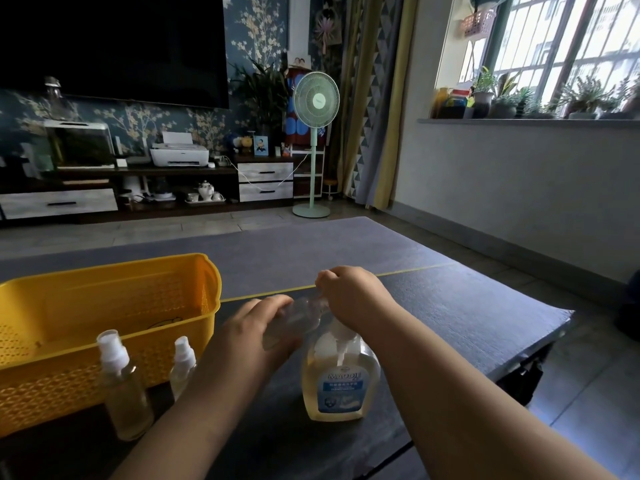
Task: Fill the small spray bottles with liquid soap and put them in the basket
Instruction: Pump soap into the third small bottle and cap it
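Left hand [256, 329], right hand [349, 294] grip one bottle [294, 315]; two others [121, 382] [183, 363] stand.

Clear spray bottle [292, 318] tilted over soap dispenser [341, 384]; two capped bottles [123, 386] [181, 367] beside yellow basket [52, 389].

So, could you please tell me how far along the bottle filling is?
Two capped spray bottles hold yellowish liquid but stand outside the yellow basket. The left hand grips a third, clear bottle while the right hand pinches its top. Filling it and basketing all three remain.
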Motion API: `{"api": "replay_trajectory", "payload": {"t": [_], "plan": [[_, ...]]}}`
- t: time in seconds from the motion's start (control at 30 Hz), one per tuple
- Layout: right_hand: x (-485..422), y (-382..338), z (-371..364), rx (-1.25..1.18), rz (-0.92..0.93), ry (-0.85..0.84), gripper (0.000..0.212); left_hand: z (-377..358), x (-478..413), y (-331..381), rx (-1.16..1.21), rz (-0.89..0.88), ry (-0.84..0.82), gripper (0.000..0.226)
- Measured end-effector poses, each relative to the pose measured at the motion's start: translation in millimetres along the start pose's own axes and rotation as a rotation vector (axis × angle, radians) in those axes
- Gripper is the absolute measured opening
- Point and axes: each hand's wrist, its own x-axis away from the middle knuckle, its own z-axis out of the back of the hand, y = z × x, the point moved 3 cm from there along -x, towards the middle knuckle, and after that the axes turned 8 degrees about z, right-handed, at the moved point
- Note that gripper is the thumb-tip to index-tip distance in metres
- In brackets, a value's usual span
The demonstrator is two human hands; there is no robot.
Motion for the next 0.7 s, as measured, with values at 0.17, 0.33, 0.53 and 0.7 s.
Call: {"api": "replay_trajectory", "payload": {"t": [0.17,0.33,0.53,0.7], "plan": [[-3.8,-5.8,8.8,-0.054,0.004,0.004,0.035,-2.5,-6.0,-6.5,0.018,-0.023,0.004,0.051],[-3.5,-8.9,8.2,-0.025,0.008,-0.022,0.034,-9.9,-11.7,-15.4,0.047,-0.071,0.004,0.052],[4.0,-1.9,2.5,0.046,0.050,-0.032,0.025,-7.3,-6.0,-5.6,0.044,-0.019,0.009,0.049],[6.9,1.2,-4.7,0.068,0.088,-0.037,0.030,-4.5,-0.5,-2.3,-0.013,0.019,-0.008,0.046]]}}
